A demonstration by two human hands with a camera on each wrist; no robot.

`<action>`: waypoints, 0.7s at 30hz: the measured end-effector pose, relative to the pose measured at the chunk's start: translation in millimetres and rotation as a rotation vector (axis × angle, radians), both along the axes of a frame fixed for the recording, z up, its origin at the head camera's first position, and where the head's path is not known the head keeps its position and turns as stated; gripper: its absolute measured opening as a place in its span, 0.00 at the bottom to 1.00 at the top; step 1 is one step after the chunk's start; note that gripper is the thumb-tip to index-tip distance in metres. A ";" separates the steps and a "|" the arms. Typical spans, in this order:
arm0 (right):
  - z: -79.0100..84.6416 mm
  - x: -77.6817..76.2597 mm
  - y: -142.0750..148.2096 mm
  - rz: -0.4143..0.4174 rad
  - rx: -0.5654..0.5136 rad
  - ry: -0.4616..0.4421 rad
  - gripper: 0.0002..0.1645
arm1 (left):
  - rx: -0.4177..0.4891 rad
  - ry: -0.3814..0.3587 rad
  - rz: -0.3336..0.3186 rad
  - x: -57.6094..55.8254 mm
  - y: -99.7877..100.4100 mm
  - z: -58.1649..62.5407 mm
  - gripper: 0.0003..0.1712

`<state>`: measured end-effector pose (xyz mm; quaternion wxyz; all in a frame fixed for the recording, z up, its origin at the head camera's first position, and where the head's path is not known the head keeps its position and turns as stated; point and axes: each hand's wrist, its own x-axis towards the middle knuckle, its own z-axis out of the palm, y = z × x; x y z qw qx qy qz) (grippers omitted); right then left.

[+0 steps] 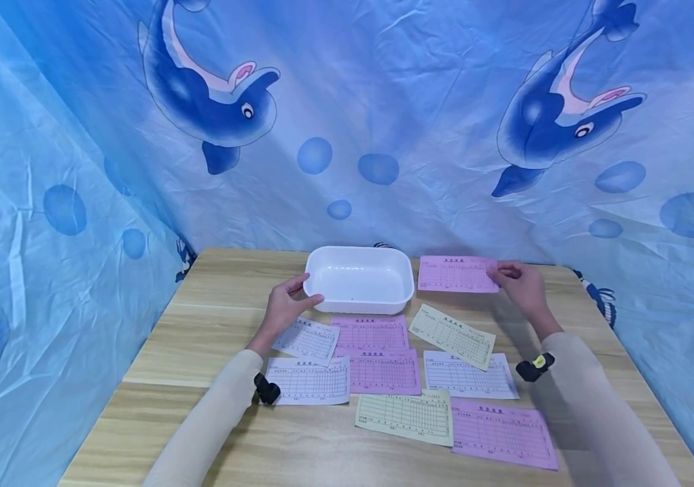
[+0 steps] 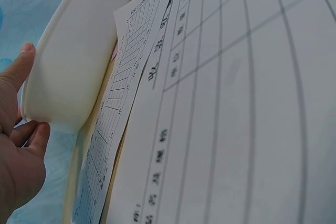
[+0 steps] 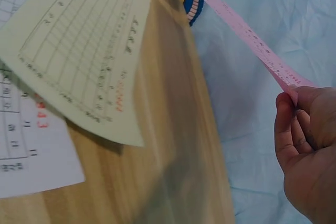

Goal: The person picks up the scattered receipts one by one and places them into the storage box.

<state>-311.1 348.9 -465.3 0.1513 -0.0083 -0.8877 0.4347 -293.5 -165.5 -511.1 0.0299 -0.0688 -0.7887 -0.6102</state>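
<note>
In the head view my right hand [image 1: 525, 289] pinches the right end of a pink printed receipt slip [image 1: 455, 274] between thumb and fingers. The slip is held up at the table's back, right of a white plastic tray [image 1: 359, 308]; the right wrist view shows the same pink slip [image 3: 247, 38] nearly edge-on. At the tray's left end, my left hand [image 1: 283, 309] grips the rim, thumb and fingertips on either side of the corner. From the left wrist, the white tray [image 2: 73, 51] appears tilted, its outer wall showing. The tray's inside holds nothing visible.
Several slips lie on the wooden table [image 1: 164, 358]: white ones [image 1: 308, 382] at left, pink ones [image 1: 383, 372] in the middle, a green one [image 1: 452, 336] overlapping a white slip [image 1: 471, 379], another green one [image 1: 404, 416] and a pink one [image 1: 502, 436] in front. A blue dolphin curtain [image 1: 347, 122] hangs behind.
</note>
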 end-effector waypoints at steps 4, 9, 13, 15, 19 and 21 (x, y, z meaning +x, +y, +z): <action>8.2 -1.4 0.3 -0.009 -0.009 0.002 0.26 | 0.014 -0.006 -0.005 0.3 0.1 0.8 0.46; 18.5 -3.4 -2.2 -0.023 -0.014 -0.009 0.26 | 0.021 -0.020 -0.008 0.8 0.3 1.9 0.45; 27.2 -4.4 -6.1 -0.030 -0.019 -0.024 0.28 | 0.013 -0.031 -0.003 -0.2 0.0 1.6 0.45; 31.6 -4.7 -8.6 -0.023 -0.032 -0.022 0.29 | 0.013 -0.028 0.000 -0.7 -0.1 1.4 0.46; 40.3 -5.7 -14.9 -0.015 -0.060 -0.012 0.29 | 0.013 -0.018 0.002 -1.1 -0.4 0.8 0.47; 43.7 -6.8 -18.6 -0.010 -0.073 -0.006 0.28 | 0.007 -0.016 0.002 -0.7 0.0 1.1 0.47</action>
